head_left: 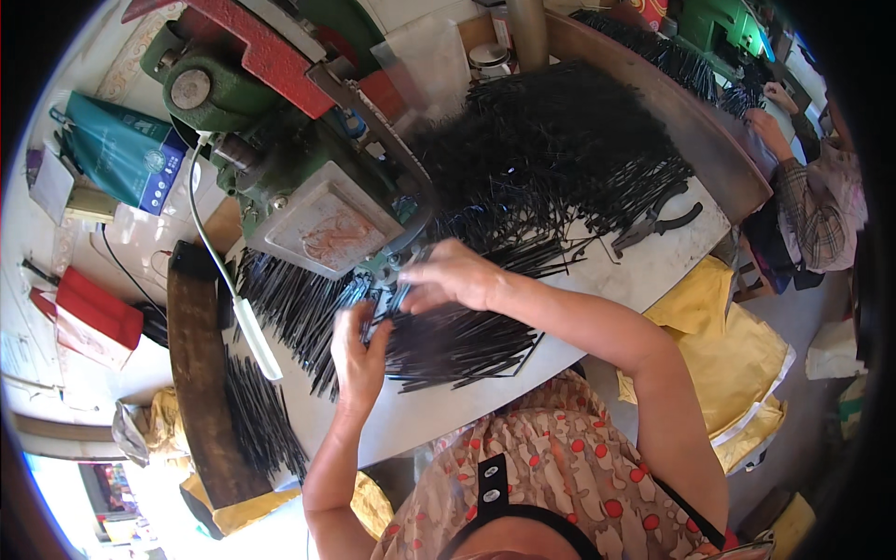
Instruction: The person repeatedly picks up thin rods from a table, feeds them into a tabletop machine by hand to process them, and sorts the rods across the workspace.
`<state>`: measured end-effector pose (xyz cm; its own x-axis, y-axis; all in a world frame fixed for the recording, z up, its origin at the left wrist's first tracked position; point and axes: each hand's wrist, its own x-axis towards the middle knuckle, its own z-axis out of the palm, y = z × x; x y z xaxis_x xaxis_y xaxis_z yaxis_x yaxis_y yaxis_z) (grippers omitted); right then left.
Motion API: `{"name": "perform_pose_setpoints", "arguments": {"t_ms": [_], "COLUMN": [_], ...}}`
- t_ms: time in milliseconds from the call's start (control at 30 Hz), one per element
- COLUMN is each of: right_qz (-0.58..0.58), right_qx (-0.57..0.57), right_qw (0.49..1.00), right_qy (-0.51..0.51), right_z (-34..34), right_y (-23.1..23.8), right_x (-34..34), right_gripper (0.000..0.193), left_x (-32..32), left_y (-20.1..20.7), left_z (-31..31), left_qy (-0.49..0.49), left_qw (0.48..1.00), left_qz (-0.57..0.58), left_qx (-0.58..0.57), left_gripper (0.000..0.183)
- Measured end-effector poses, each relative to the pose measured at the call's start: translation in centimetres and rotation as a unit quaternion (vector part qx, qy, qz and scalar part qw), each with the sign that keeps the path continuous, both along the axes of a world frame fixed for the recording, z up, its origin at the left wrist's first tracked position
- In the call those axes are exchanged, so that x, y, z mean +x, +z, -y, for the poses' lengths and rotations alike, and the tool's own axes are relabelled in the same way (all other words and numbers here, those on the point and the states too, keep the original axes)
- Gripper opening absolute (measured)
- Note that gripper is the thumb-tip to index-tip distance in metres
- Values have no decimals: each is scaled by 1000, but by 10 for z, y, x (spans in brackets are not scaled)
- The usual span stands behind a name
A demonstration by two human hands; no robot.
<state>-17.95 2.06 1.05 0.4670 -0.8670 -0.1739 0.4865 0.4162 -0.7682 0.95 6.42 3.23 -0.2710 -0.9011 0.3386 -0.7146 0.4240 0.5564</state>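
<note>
A green press-like machine [317,201] with a flat metal plate on its front stands over the table. Right below its working head [381,266], my left hand [358,355] has its thumb and fingers curled together; what lies between them is too small to name. Across from it, my right hand [455,277] reaches in from the right beside the head, fingers bent toward the left hand and smeared by motion. Many thin black rods [467,350] lie under and around both hands, and a further bundle of rods [299,299] spreads left of them.
A large heap of black rods [569,140] fills the far side. Pliers [658,224] lie at the right. A white lamp bar [256,341] hangs at the left, above a wooden board [201,373]. Yellow sacks [719,345] sit beside the table. Another person's hand [767,131] shows at far right.
</note>
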Motion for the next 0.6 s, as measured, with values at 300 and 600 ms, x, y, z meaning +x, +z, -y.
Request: {"name": "perform_pose_setpoints", "arguments": {"t_ms": [300, 600], "right_qz": [74, 43], "right_qx": [53, 35], "right_qw": [984, 985], "right_qy": [-154, -164], "right_z": [24, 20], "right_y": [-13, -8], "right_x": [-23, -8], "right_gripper": [11, 14], "left_x": [-22, -12], "left_y": [-16, -27], "left_z": [25, 59], "left_qy": [54, 72], "left_qw": [719, 631], "left_qz": [-537, -663], "left_qx": [439, 396], "left_gripper": [22, 15]}}
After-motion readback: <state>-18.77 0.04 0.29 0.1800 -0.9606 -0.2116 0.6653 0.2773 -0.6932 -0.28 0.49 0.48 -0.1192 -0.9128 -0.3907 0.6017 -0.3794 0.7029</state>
